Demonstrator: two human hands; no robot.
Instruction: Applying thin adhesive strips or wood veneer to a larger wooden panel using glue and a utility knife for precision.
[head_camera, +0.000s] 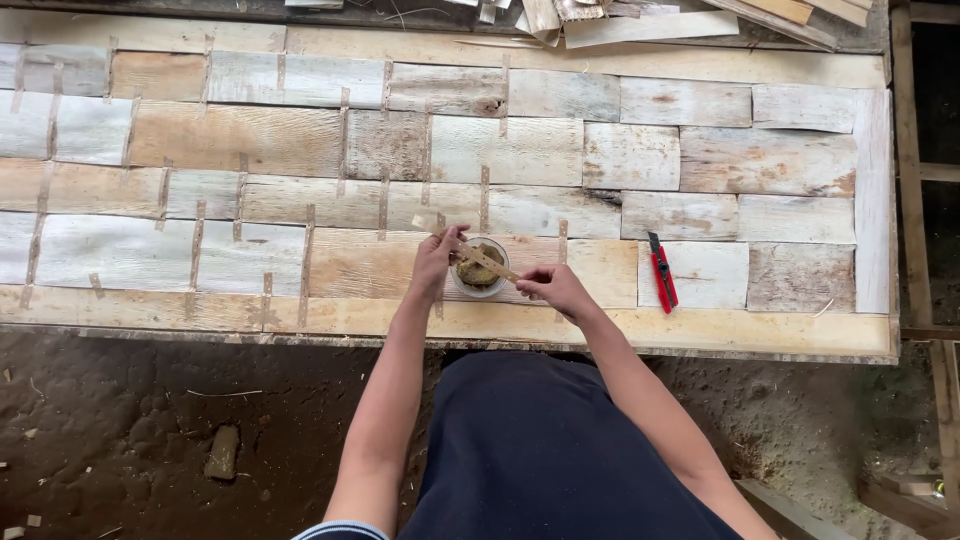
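1. Tabletop: a long surface covered with a patchwork of pale, weathered wood pieces, with narrow strips laid across many of the joints.
2. Cup: small, round, light-rimmed, holding a brownish-yellow paste. It sits on the tabletop near the front edge, between the two hands.
3. Left hand: at the cup's left rim, fingers bent together near the upper left end of a thin wooden strip. Whether they pinch the strip or the rim, I cannot tell.
4. Right hand: just right of the cup, fingers closed on the lower right end of the strip.
5. The strip lies slantwise across the cup's mouth, upper left to lower right.
6. Red knife: lying on the tabletop to the right of the right hand, apart from it.
7. Loose wood offcuts: heaped along the far edge.
8. Dirt floor: below the front edge, with a stone on it.
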